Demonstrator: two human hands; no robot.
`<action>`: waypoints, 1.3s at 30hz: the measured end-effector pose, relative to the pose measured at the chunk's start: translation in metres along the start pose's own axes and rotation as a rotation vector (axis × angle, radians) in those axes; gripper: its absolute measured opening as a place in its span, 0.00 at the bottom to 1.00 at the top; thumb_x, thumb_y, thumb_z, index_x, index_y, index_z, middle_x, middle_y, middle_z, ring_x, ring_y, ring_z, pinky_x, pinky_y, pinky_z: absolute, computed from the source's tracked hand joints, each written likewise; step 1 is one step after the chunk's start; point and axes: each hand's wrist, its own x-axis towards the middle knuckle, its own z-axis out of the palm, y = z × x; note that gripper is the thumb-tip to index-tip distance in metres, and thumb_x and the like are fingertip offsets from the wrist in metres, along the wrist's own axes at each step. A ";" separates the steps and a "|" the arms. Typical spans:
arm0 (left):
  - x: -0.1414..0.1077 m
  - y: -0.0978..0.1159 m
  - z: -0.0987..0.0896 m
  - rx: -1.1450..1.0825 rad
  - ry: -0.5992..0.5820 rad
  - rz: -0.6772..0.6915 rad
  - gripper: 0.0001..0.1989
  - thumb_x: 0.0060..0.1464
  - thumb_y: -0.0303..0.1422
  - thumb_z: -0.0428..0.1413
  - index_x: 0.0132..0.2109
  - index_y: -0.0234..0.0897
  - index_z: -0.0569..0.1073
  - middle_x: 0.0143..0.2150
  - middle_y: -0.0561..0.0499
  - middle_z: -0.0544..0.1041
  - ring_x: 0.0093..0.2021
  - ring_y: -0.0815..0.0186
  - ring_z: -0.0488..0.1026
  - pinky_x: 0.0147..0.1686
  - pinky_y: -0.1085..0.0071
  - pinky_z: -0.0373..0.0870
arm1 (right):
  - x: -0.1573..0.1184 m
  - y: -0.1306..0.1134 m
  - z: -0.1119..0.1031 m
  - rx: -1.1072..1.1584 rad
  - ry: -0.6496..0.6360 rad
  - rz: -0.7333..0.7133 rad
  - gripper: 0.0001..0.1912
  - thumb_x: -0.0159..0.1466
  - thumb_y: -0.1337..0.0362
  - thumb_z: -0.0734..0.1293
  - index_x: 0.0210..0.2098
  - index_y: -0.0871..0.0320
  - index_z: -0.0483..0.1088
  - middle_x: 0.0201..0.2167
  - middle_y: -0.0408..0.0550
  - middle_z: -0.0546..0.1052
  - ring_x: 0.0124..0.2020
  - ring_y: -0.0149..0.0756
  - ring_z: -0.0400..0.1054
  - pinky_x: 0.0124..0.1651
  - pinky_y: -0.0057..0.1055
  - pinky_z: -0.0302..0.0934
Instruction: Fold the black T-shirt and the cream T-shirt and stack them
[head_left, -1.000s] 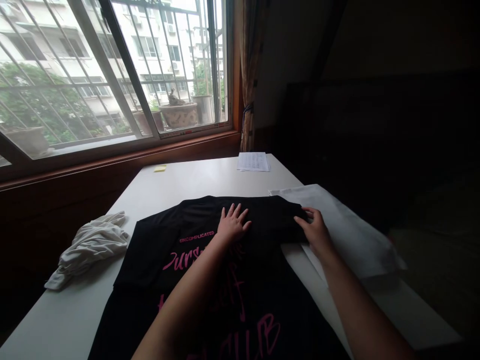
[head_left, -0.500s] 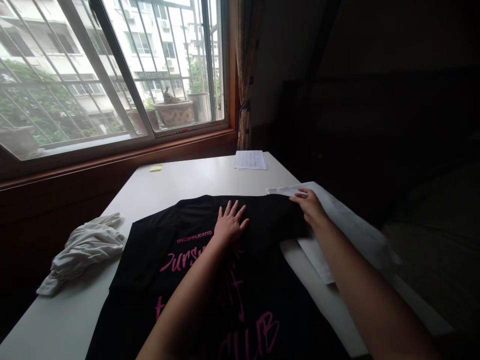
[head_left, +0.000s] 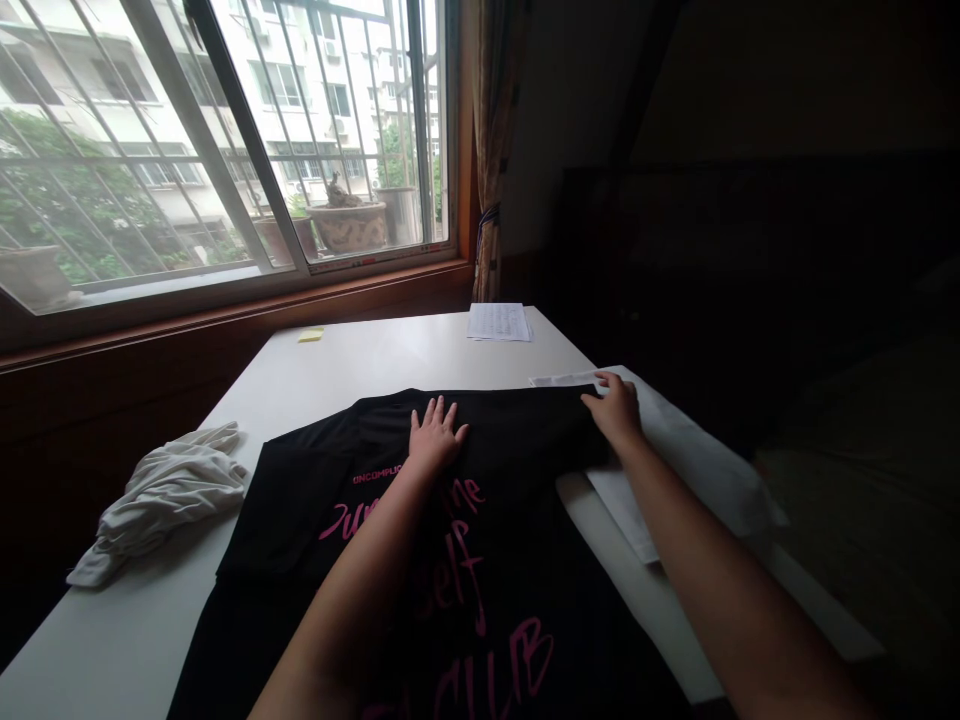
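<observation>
Black shirt (head_left: 510,530) beneath left fingers (head_left: 438,411) (spread flat); right fingers (head_left: 609,379) at sleeve (head_left: 571,430), pinch unclear.

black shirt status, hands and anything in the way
Left hand flat on shirt. Right hand at sleeve end, grip unclear. Shirt spread on table. White sheet partly under sleeve.

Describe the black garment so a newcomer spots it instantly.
Find the white table by the barred window. Across its near part lies the black shirt, left hand flat on top; its pink lettering sets it apart from the pale crumpled cloth.
</observation>
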 end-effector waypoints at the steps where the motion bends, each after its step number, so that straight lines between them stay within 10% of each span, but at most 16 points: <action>1: 0.002 -0.003 0.000 -0.002 -0.009 -0.005 0.34 0.69 0.52 0.40 0.73 0.41 0.55 0.76 0.42 0.47 0.75 0.48 0.40 0.70 0.39 0.38 | -0.002 0.004 0.001 0.005 -0.023 0.044 0.27 0.54 0.60 0.71 0.53 0.55 0.69 0.47 0.54 0.73 0.52 0.49 0.67 0.58 0.44 0.62; 7: 0.010 -0.010 -0.007 -0.004 -0.069 0.025 0.34 0.67 0.56 0.38 0.73 0.51 0.53 0.77 0.47 0.43 0.76 0.46 0.36 0.68 0.32 0.34 | -0.009 0.025 -0.002 0.036 -0.247 0.322 0.40 0.54 0.45 0.74 0.60 0.54 0.61 0.45 0.54 0.78 0.45 0.50 0.74 0.51 0.44 0.67; 13: 0.005 0.023 -0.005 0.067 -0.108 0.201 0.36 0.65 0.61 0.36 0.73 0.55 0.54 0.77 0.44 0.46 0.75 0.41 0.36 0.64 0.25 0.31 | -0.015 0.008 -0.005 0.109 -0.371 0.287 0.38 0.52 0.47 0.75 0.57 0.55 0.65 0.48 0.55 0.77 0.47 0.51 0.74 0.52 0.46 0.68; 21: 0.012 0.045 0.016 0.022 -0.027 0.237 0.33 0.69 0.56 0.35 0.73 0.49 0.54 0.76 0.47 0.48 0.76 0.51 0.40 0.71 0.41 0.38 | -0.018 -0.017 -0.012 0.292 -0.234 0.154 0.26 0.55 0.59 0.72 0.53 0.49 0.67 0.48 0.47 0.77 0.48 0.47 0.73 0.53 0.43 0.68; 31: 0.026 0.044 0.016 -0.053 -0.030 0.220 0.33 0.69 0.55 0.39 0.73 0.46 0.56 0.76 0.45 0.49 0.76 0.50 0.40 0.70 0.39 0.37 | -0.022 -0.020 -0.020 0.184 -0.278 0.260 0.24 0.55 0.62 0.71 0.51 0.51 0.70 0.43 0.49 0.80 0.45 0.49 0.76 0.48 0.45 0.71; 39: 0.021 0.011 -0.003 -0.232 -0.028 0.357 0.21 0.70 0.40 0.48 0.66 0.45 0.67 0.73 0.49 0.59 0.75 0.57 0.45 0.72 0.48 0.38 | -0.032 -0.075 -0.031 -0.024 -0.128 -0.108 0.23 0.63 0.62 0.67 0.58 0.51 0.70 0.48 0.52 0.80 0.52 0.51 0.74 0.55 0.45 0.68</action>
